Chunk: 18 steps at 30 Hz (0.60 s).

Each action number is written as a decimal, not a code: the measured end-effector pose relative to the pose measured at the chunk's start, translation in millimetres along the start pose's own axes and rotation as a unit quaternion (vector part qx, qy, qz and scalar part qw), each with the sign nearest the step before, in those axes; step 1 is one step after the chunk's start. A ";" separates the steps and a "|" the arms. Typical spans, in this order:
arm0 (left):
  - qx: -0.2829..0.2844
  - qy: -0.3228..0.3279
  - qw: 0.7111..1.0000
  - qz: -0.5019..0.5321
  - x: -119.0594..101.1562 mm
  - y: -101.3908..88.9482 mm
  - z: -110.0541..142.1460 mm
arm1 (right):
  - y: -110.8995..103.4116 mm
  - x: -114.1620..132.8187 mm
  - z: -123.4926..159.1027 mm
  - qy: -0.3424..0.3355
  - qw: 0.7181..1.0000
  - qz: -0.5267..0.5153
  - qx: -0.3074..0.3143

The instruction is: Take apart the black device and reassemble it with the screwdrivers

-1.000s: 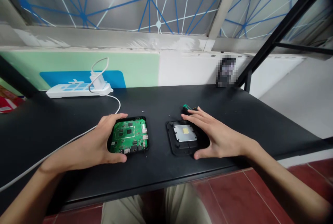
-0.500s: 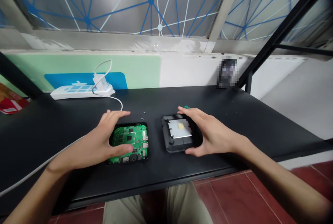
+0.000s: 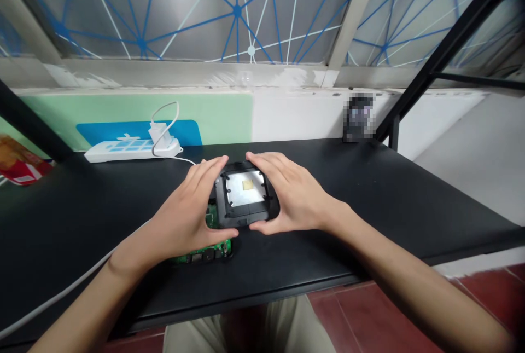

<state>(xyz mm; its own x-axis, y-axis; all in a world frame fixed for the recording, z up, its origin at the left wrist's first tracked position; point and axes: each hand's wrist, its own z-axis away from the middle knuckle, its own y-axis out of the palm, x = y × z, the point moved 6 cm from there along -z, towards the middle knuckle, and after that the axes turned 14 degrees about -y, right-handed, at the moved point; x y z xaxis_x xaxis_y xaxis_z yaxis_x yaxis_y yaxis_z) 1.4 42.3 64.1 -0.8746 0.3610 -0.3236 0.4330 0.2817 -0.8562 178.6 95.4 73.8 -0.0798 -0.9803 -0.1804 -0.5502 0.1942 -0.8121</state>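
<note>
Across the middle of the frame spreads a black table (image 3: 369, 210), above which the right hand (image 3: 293, 191) grips the right side of a black cover (image 3: 233, 216) at the frame's center, while the left hand (image 3: 188, 205) curves around its left side, though whether it grips cannot be told. Partly hidden below and to the left lies a green circuit board (image 3: 225, 247); the cover's inside bears a silver plate (image 3: 235, 191) with a small yellowish pad (image 3: 248, 184).

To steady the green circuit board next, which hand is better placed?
Probably the left hand: in this view it partly hides the green circuit board. The right hand is farther off, curled round the black cover. Whether the left grips the cover too is unclear.
</note>
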 end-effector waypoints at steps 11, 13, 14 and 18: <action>-0.026 0.007 0.998 0.049 2.1 -11.6 7.6 | -2.5 1.3 11.1 0.028 0.998 -0.060 0.016; -0.020 0.004 0.998 0.051 3.0 -12.6 8.3 | -3.8 0.2 13.7 0.031 0.997 -0.074 0.013; -0.019 0.001 0.998 0.054 3.3 -12.9 8.4 | -5.0 -0.3 14.6 0.032 0.996 -0.079 0.008; -0.029 0.002 0.997 0.072 3.4 -14.0 8.3 | -10.7 -3.1 16.1 0.038 0.995 -0.095 -0.021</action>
<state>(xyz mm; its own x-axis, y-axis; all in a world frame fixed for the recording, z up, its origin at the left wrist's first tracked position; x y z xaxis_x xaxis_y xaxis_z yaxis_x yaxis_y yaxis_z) -9.4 32.2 71.7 -0.8011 0.4051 -0.4405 0.5669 0.2780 -0.7754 198.1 96.9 74.0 -0.0338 -0.9993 0.0175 -0.5955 0.0061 -0.8034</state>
